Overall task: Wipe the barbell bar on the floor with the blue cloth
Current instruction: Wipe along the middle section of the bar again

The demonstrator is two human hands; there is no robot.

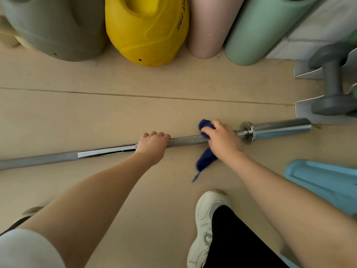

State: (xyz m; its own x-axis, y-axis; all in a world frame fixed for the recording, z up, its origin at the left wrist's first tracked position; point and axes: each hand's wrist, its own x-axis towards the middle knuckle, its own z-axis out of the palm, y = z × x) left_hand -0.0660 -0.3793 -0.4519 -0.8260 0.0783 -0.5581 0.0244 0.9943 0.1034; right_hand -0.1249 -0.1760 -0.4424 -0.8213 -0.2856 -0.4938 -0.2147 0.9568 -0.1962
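Bar (108,151) lies on the floor (173,111), running from 9 o'clock to 3 o'clock across the frame centre, right end slightly higher. Its collar and chrome sleeve (280,128) sit at 3 o'clock.

Left hand (152,145): fingers wrapped together over the bar at the edge of the knurled section, near frame centre.

Right hand (222,139): fingers clamped on the cloth (205,160), pressing it onto the bar just at 3 o'clock of the left hand, short of the collar. Cloth bunches above the fingers and trails down toward 6 o'clock; the tail is blurred, so whether it touches the floor is unclear.

At 12 o'clock: grey bag (56,28), yellow bag (146,31), pink roller (208,26), green roller (260,29), side by side. At 2 o'clock: grey dumbbell (332,82) in a rack. At 4 o'clock: light blue mat (324,182). At 6 o'clock: white shoe (206,229) on the floor.
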